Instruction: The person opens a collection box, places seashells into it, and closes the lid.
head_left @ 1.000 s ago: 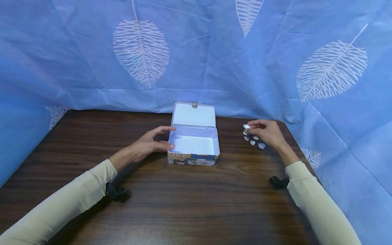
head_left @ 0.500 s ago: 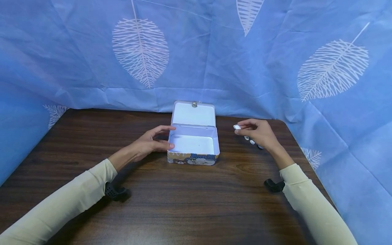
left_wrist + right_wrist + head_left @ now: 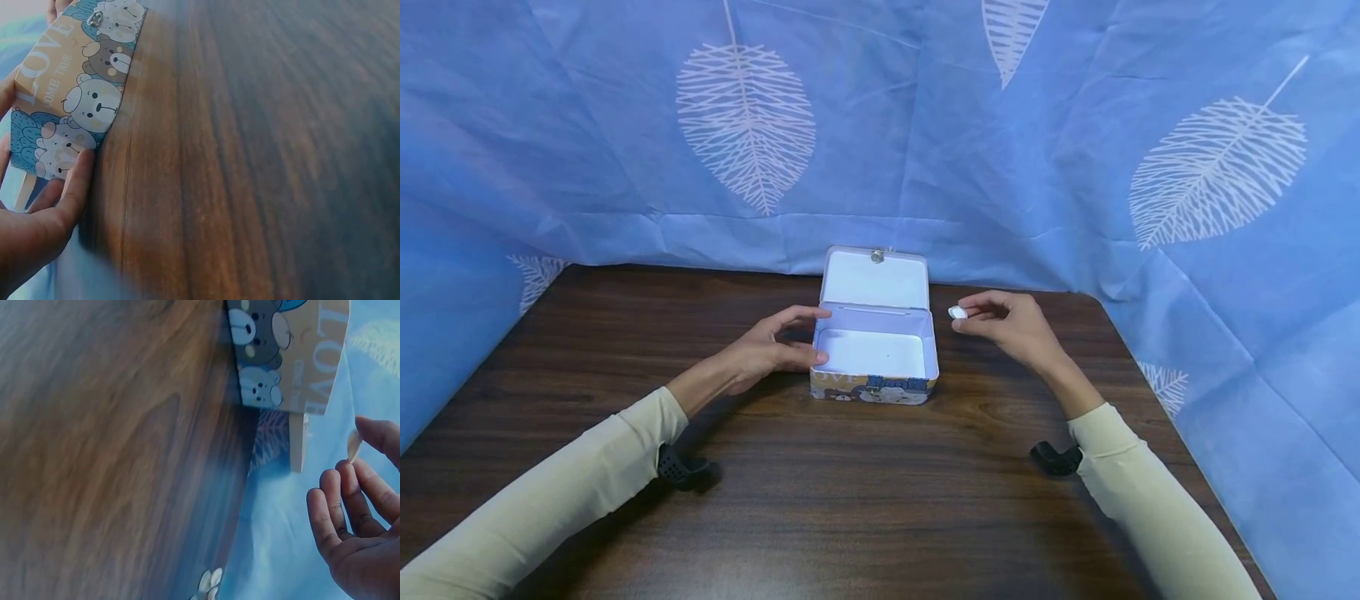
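A tin box [image 3: 874,388] with printed bears and the word LOVE stands at the middle back of the table, its hinged lid [image 3: 875,279] raised. The inside is white. My left hand [image 3: 758,354] holds the box by its left end, thumb and a finger on the rim; in the left wrist view a fingertip presses the bear-printed side. To the right of the box, my right hand [image 3: 1018,329] pinches a white seashell [image 3: 957,312] between thumb and fingertips, above the table. The right wrist view shows this shell [image 3: 354,445] edge-on, the other fingers loosely bent.
Several more shells [image 3: 215,576] lie on the table at the right, hidden behind my right hand in the head view. The dark wood table [image 3: 880,492] ends at a blue leaf-patterned cloth [image 3: 940,150] hanging behind and at both sides.
My right hand has carried the seashell left from the group of shells toward the box. My left hand stays on the box, which has not moved.
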Available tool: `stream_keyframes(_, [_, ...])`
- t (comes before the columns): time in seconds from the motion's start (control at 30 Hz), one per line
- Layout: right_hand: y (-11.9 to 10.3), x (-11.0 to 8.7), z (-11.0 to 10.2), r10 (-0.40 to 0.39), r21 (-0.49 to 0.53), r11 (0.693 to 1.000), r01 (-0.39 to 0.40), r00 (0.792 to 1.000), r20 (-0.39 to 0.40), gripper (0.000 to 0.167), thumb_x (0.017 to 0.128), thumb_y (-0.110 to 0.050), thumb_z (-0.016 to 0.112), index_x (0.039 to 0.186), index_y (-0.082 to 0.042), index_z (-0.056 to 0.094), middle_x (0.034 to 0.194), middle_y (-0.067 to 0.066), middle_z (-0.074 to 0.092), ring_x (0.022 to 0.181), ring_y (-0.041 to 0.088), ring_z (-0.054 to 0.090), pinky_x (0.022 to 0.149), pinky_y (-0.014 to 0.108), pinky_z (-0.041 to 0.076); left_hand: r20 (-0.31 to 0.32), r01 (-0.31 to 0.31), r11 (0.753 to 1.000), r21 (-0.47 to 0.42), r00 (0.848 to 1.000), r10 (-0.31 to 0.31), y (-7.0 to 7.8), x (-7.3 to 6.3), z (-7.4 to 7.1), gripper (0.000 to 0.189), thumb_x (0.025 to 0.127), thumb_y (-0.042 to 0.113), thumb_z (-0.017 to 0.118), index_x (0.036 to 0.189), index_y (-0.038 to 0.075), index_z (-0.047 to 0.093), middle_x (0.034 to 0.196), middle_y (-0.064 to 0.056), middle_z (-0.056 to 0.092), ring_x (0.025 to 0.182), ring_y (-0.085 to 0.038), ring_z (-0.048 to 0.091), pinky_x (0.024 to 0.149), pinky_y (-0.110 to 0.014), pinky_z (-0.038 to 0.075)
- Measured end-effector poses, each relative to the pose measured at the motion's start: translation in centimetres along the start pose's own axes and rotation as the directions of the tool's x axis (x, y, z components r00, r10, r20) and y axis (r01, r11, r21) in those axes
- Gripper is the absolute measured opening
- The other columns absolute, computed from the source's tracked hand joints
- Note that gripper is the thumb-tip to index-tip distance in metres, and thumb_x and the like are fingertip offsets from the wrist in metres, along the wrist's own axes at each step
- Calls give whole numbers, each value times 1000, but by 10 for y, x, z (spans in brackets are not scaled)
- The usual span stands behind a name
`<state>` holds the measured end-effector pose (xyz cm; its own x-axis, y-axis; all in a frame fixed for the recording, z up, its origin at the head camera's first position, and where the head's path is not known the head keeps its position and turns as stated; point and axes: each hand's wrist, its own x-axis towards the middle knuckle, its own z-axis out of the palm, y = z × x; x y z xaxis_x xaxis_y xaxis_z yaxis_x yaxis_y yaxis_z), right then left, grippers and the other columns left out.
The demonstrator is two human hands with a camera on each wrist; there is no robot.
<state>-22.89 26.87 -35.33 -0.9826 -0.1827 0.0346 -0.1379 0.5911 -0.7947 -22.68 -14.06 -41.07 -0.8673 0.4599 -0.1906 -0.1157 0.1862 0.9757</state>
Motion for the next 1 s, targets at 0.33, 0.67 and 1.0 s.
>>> stream_keyframes(0.33, [-15,5,9,-43,10,999,43,999,9,45,99,-35,90,135,-11,80,128,15,80,113,23,76,93,24,63,10,-45,999,25,999,45,1,3,-1,78,102,13,85,171,20,49,176,-20,37,150,-45,56,114,-49,59])
stream_keyframes(0.67, [-30,6,25,-70,43,997,68,997,36,43,99,-33,90,134,-12,81,126,12,80,113,23,76,95,24,63,5,-51,998,28,999,51,0,2,1,77,102,13,86,169,21,51,174,-20,39,143,-42,60,113,-47,60])
stream_keyframes(1.0, [-41,11,46,-87,85,993,81,994,70,39,97,-28,91,131,-13,81,122,11,79,110,25,76,93,34,65,3,-7,1000,9,1000,7,2,0,0,78,100,12,87,169,26,52,177,-16,36,148,-44,59,113,-47,62])
